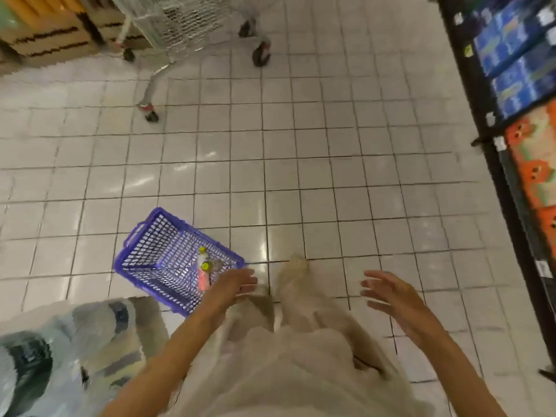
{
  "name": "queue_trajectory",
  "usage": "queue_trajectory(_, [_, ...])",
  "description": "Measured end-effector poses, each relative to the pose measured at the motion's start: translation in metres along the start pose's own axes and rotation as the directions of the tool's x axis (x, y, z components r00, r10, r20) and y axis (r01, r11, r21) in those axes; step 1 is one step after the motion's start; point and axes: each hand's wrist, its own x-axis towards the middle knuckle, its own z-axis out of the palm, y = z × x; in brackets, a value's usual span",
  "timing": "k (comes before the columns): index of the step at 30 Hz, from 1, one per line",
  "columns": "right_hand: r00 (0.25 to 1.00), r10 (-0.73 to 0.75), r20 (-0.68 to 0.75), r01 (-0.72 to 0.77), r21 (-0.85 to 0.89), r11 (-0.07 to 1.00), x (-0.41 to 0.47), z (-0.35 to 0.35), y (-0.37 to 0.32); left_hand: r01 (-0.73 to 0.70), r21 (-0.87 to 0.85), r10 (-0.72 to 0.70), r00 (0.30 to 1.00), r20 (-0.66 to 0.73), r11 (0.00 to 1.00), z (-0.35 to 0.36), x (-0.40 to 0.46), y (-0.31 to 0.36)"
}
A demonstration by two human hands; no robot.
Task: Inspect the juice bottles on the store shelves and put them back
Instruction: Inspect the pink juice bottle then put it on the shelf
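A purple plastic basket (144, 251) stands on the white tiled floor at lower left. Inside it lie two bottles with yellow caps (204, 273), one with an orange-red body. My left hand (234, 285) hovers by the basket's near right corner, fingers straight and empty. My right hand (391, 296) is held out over the floor to the right, fingers spread, holding nothing. The store shelves (517, 115) run along the right edge with blue and orange packs. The picture is blurred by motion.
A metal shopping trolley (192, 25) stands at the top centre on its wheels. Cardboard boxes (45, 37) are stacked at top left. Shrink-wrapped packs (60, 341) sit at lower left. My light trousers and shoe (296, 266) fill the bottom centre.
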Motion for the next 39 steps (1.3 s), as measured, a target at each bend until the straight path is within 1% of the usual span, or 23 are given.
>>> queue_trajectory(3, [0.983, 0.100, -0.153, -0.068, 0.199, 0.978, -0.045, -0.049, 0.065, -0.062, 0.173, 0.040, 0.991, 0.130, 0.983, 0.057, 0.009, 0.021])
queue_trajectory(7, [0.924, 0.236, -0.301, -0.099, 0.408, 0.908, -0.079, -0.092, 0.124, -0.138, 0.308, 0.045, 0.956, 0.291, 0.941, 0.148, 0.012, 0.051])
queue_trajectory(10, [0.888, 0.299, -0.349, -0.101, 0.487, 0.867, -0.083, -0.114, 0.138, -0.162, 0.348, 0.023, 0.928, 0.371, 0.923, 0.223, 0.013, 0.065])
queue_trajectory(13, [0.858, 0.314, -0.406, -0.021, 0.584, 0.812, -0.076, -0.157, 0.135, -0.177, 0.363, 0.002, 0.901, 0.434, 0.915, 0.301, 0.016, 0.076])
queue_trajectory(15, [0.852, 0.304, -0.427, 0.016, 0.601, 0.799, -0.074, -0.192, 0.129, -0.176, 0.355, -0.006, 0.890, 0.456, 0.918, 0.346, 0.017, 0.080])
queue_trajectory(17, [0.862, 0.269, -0.430, 0.059, 0.613, 0.788, -0.070, -0.230, 0.128, -0.154, 0.352, -0.022, 0.892, 0.451, 0.923, 0.384, 0.020, 0.081])
queue_trajectory(20, [0.870, 0.233, -0.434, 0.079, 0.590, 0.804, -0.062, -0.285, 0.125, -0.121, 0.416, -0.088, 0.889, 0.450, 0.902, 0.432, 0.021, 0.083])
queue_trajectory(22, [0.863, 0.217, -0.455, 0.122, 0.606, 0.786, -0.055, -0.319, 0.122, -0.100, 0.460, -0.140, 0.877, 0.460, 0.882, 0.468, 0.022, 0.091])
queue_trajectory(25, [0.809, 0.238, -0.538, 0.217, 0.649, 0.730, -0.043, -0.370, 0.119, -0.105, 0.515, -0.194, 0.848, 0.493, 0.850, 0.536, 0.034, 0.118])
queue_trajectory(28, [0.742, 0.295, -0.602, 0.279, 0.677, 0.681, -0.035, -0.419, 0.122, -0.191, 0.560, -0.186, 0.817, 0.546, 0.806, 0.627, 0.052, 0.148])
queue_trajectory(30, [0.688, 0.379, -0.619, 0.290, 0.713, 0.638, -0.035, -0.445, 0.130, -0.259, 0.611, -0.206, 0.784, 0.585, 0.748, 0.693, 0.058, 0.159])
queue_trajectory(31, [0.660, 0.428, -0.617, 0.297, 0.738, 0.606, -0.038, -0.455, 0.134, -0.297, 0.642, -0.238, 0.755, 0.611, 0.707, 0.726, 0.057, 0.161])
queue_trajectory(33, [0.614, 0.508, -0.604, 0.311, 0.777, 0.548, -0.046, -0.473, 0.141, -0.405, 0.701, -0.320, 0.680, 0.660, 0.587, 0.790, 0.049, 0.156])
queue_trajectory(34, [0.598, 0.542, -0.590, 0.315, 0.795, 0.518, -0.052, -0.480, 0.146, -0.458, 0.727, -0.364, 0.652, 0.666, 0.511, 0.819, 0.043, 0.150])
queue_trajectory(36, [0.563, 0.623, -0.543, 0.330, 0.839, 0.433, -0.064, -0.492, 0.157, -0.524, 0.767, -0.444, 0.626, 0.642, 0.370, 0.871, 0.027, 0.134])
queue_trajectory(37, [0.546, 0.660, -0.516, 0.339, 0.856, 0.390, -0.070, -0.499, 0.162, -0.544, 0.775, -0.481, 0.612, 0.628, 0.321, 0.896, 0.018, 0.125])
queue_trajectory(39, [0.525, 0.707, -0.474, 0.365, 0.876, 0.316, -0.083, -0.523, 0.174, -0.582, 0.765, -0.559, 0.550, 0.620, 0.276, 0.949, -0.001, 0.106])
